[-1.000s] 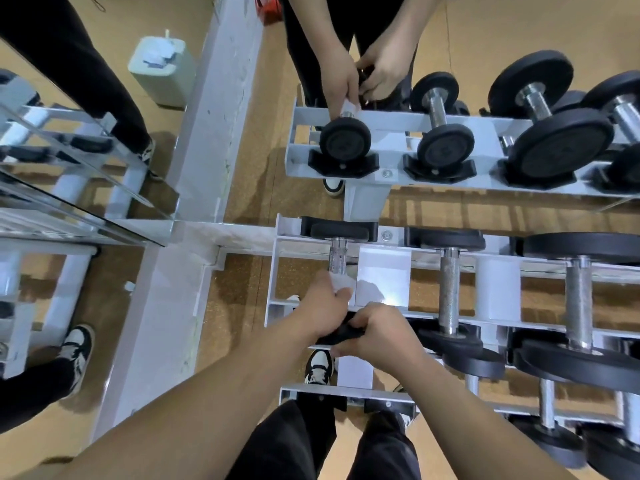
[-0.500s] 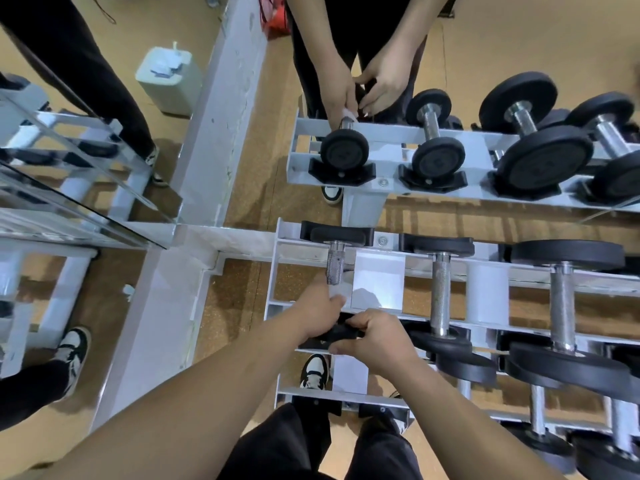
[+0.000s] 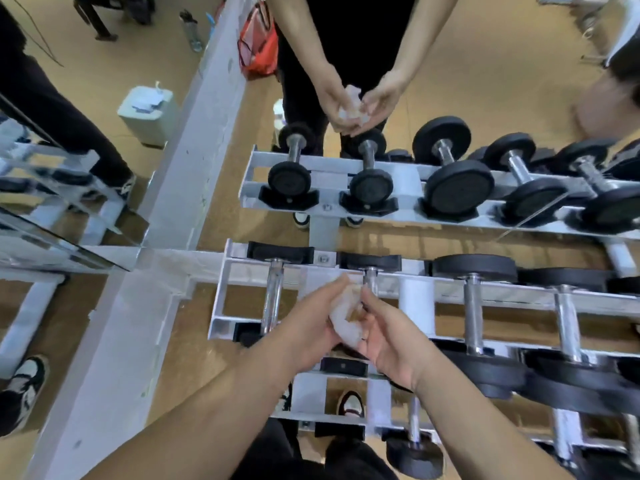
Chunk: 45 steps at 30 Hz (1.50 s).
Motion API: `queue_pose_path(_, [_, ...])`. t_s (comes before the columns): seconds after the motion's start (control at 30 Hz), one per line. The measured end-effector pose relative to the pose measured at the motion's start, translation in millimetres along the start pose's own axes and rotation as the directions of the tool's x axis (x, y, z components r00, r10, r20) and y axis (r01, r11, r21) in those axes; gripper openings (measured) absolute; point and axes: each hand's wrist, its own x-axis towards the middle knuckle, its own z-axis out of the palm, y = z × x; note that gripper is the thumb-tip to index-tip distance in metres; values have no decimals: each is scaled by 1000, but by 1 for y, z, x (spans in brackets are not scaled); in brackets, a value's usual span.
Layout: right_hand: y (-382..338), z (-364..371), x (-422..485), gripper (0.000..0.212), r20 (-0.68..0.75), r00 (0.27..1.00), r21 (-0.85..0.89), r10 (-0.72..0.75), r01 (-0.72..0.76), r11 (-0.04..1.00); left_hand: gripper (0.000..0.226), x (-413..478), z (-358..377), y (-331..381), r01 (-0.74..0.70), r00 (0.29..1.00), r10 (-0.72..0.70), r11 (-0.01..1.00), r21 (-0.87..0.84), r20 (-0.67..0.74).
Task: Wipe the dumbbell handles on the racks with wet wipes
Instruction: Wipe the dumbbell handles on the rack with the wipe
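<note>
On my feed: bare to the elbows, black trousers below.
The left hand and right hand are uncovered, as are both forearms as far as I see them; the trousers fill the bottom edge, and 2 white trainers with dark panels show past them.

Gym — dumbbell racks, wall mirror
</note>
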Motion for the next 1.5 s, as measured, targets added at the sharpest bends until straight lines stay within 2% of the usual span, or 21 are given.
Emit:
queue_pose_path(0.1, [-7, -35, -9, 42, 44, 999, -118, 8, -3, 993, 38, 4, 25, -21, -49, 998, 47, 995, 90, 29])
queue_pose_path(0.2, [-17, -59, -12, 36, -40, 999, -202, -1, -8, 979, 33, 11, 43, -40, -102, 986, 123, 979, 179, -112])
queue_pose_path(0.33, [-34, -77, -17, 39, -131, 990, -150, -53, 33, 988, 13, 20, 55, -51, -111, 942, 201, 942, 317, -267])
queue_pose_path(0.43, [-43, -85, -19, 37, -177, 979, -142, -97, 72, 987, 20, 26, 51, -56, -104, 905, 206, 955, 276, -371])
queue_pose_path(0.53, [-48, -85, -18, 35, -170, 981, -160, -97, 69, 985, 18, 28, 50, -57, -110, 896, 211, 958, 266, -390])
queue_pose_path(0.63, [-47, -83, -9, 30, -135, 988, -226, -71, 39, 973, 17, 29, 54, -57, -113, 913, 232, 934, 340, -335])
queue_pose_path(0.73, [-43, -89, 7, 26, -291, 951, -235, -102, 33, 972, 20, 32, 51, -56, -108, 898, 277, 892, 439, -341])
queue_pose_path(0.8, [-46, -98, 15, 23, -447, 881, -247, -152, 41, 968, 23, 34, 41, -55, -70, 871, 276, 889, 453, -406])
queue_pose_path(0.87, [-53, -105, 24, 19, -534, 807, -395, -251, 24, 918, 26, 36, 29, -53, -39, 833, 279, 891, 452, -477])
queue_pose_path(0.9, [-57, -106, 30, 18, -534, 783, -492, -318, 18, 870, 26, 39, 23, -51, -23, 818, 278, 890, 455, -503])
queue_pose_path(0.97, [-58, -104, 44, 18, -485, 771, -663, -412, -17, 748, 26, 44, 15, -50, -6, 810, 297, 867, 499, -505])
queue_pose_path(1.0, [-56, -100, 52, 21, -468, 782, -704, -410, -50, 709, 26, 48, 12, -50, 3, 815, 316, 836, 548, -485])
queue_pose_path(1.03, [-53, -96, 60, 24, -476, 801, -663, -364, -55, 746, 25, 52, 11, -49, 20, 824, 340, 782, 623, -454])
queue_pose_path(1.1, [-41, -93, 79, 32, -516, 837, -414, -182, -58, 908, 18, 62, 10, -51, 83, 860, 354, 612, 786, -367])
queue_pose_path(1.17, [-30, -88, 93, 36, -504, 862, -266, -52, -97, 959, 17, 69, 11, -59, 141, 906, 297, 460, 877, -301])
queue_pose_path(1.2, [-27, -85, 98, 33, -487, 873, -244, -28, -105, 964, 21, 73, 10, -65, 157, 918, 268, 429, 890, -291])
queue_pose_path(1.33, [-32, -72, 111, 30, -450, 893, -163, -12, -69, 984, 29, 77, 3, -89, 187, 932, 236, 338, 922, -276])
queue_pose_path(1.5, [-34, -84, 122, 30, -367, 930, -124, 3, -52, 991, 48, 73, -4, -101, 156, 887, 355, 372, 915, -295])
